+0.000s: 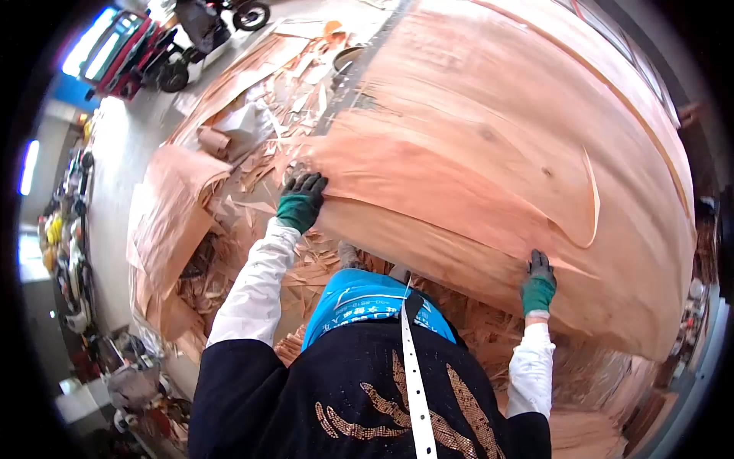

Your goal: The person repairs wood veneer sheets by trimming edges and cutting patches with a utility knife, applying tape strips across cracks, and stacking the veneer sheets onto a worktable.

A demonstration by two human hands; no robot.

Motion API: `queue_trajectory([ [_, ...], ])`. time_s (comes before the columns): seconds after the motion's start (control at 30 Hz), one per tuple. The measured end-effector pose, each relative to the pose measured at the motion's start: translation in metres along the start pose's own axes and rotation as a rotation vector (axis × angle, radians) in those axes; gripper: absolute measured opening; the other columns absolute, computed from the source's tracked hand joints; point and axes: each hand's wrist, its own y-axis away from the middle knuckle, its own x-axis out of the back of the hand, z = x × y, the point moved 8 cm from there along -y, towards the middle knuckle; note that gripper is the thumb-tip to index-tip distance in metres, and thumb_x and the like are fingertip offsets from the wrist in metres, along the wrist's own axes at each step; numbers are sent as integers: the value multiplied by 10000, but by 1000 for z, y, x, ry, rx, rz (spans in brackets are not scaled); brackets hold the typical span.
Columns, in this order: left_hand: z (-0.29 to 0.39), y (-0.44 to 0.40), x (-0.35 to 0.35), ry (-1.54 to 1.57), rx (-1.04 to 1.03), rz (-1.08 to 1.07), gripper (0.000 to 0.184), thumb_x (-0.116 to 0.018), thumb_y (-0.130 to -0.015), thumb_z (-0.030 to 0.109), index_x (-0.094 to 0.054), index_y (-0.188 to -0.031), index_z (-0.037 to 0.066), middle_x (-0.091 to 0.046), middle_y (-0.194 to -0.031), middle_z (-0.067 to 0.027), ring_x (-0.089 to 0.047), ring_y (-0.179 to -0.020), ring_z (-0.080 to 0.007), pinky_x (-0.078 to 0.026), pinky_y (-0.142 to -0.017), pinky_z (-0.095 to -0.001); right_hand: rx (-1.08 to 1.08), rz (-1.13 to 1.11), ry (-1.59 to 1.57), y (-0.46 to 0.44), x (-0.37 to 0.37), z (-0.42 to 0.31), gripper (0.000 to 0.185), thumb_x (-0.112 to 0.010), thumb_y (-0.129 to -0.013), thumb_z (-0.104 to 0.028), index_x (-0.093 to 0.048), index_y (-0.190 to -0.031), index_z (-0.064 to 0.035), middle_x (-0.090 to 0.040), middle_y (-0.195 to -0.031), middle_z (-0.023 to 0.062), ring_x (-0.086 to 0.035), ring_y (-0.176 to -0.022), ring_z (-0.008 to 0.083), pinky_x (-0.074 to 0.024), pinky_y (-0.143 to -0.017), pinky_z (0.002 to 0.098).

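Black shirt (306, 398) foremost. Left hand (303, 202) and right hand (539, 284) touch veneer sheet (436, 195), apart, grip unclear. Likely light, brittle; hold edge between hands

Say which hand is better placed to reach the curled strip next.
Probably the right hand: it lies nearer the curled strip, while the left hand is by the left edge of the wood sheet.

Landmark: veneer pile (474, 84). Lying on it, toward its near edge: loose veneer strip (436, 183). At its near left corner: left hand (302, 202). At its near edge, right: right hand (539, 281). Left of it: scraps (302, 76) on floor (115, 168); farther left, sheet heap (164, 222). Beyond its far left: vehicle (126, 53), motorbike wheel (251, 15). Before its near edge: apron (367, 302).
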Motion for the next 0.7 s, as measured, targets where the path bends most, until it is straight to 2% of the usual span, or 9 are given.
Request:
queue_trajectory([
  [0.1,-6,11,13,180,57,5,482,-603,-811,199,-511,-1279,132,-505,-1330,-129,-442,-1259,-302,-332,-1056,-444,130,58,-25,-8,9,15,520,-540,-772,24,-532,-1268,-133,-627,-1135,97,-627,-928,270,-504,-772,372],
  [0.2,-23,10,26,392,142,106,500,-639,-811,209,-507,-1282,105,-512,-1312,-162,-453,-1243,-339,-371,-1037,-414,-183,-167,-526,-18,40,6,534,-534,-814,1,-492,-1327,-140,-636,-1130,120,-632,-873,217,-494,-758,320],
  [0.27,-25,2,42,479,204,183,491,-636,-819,209,-509,-1281,101,-516,-1307,-166,-464,-1231,-345,-382,-1029,-410,-251,-250,-642,-24,63,-45,538,-581,-845,-52,-460,-1361,-144,-637,-1102,156,-619,-889,160,-486,-768,284],
  [0.37,-19,-26,31,387,128,134,527,-644,-816,282,-502,-1289,97,-484,-1341,-170,-434,-1261,-341,-359,-1043,-438,-114,-378,-839,-46,47,-131,600,-601,-841,-27,-401,-1397,-130,-593,-1120,63,-546,-867,113,-480,-684,248],
  [0.47,-17,-52,14,294,138,5,638,-680,-779,352,-464,-1319,89,-443,-1380,-152,-409,-1284,-331,-342,-1053,-456,91,-476,-1122,-73,39,-258,352,-586,-877,-99,-524,-1218,-36,-617,-961,59,-586,-785,124,-511,-689,261],
  [0.57,-30,-61,-17,343,176,-114,770,-724,-716,386,-401,-1355,103,-382,-1427,-150,-367,-1312,-324,-310,-1062,-491,199,-500,-925,-100,31,-379,229,-580,-867,-161,-648,-1057,-53,-671,-941,104,-633,-835,167,-519,-722,304],
  [0.6,-32,-63,-20,351,171,-94,791,-732,-703,390,-397,-1356,95,-383,-1423,-157,-370,-1307,-331,-311,-1061,-490,466,-258,-875,-118,11,-410,224,-576,-844,-139,-661,-1041,-76,-667,-1009,131,-643,-902,248,-513,-772,337],
  [0.67,-32,-63,-27,362,159,-59,832,-747,-677,399,-388,-1357,81,-384,-1415,-173,-376,-1296,-345,-313,-1060,-490,660,3,-686,-130,20,-474,243,-580,-804,-120,-672,-1028,-125,-663,-1013,125,-627,-956,308,-506,-810,392],
  [0.7,-32,-66,-29,336,176,-89,883,-754,-655,412,-368,-1368,63,-382,-1409,-191,-379,-1285,-368,-321,-1058,-477,643,-143,-420,-148,1,-506,266,-615,-751,-116,-675,-1009,-138,-668,-990,115,-638,-937,305,-514,-793,398],
])
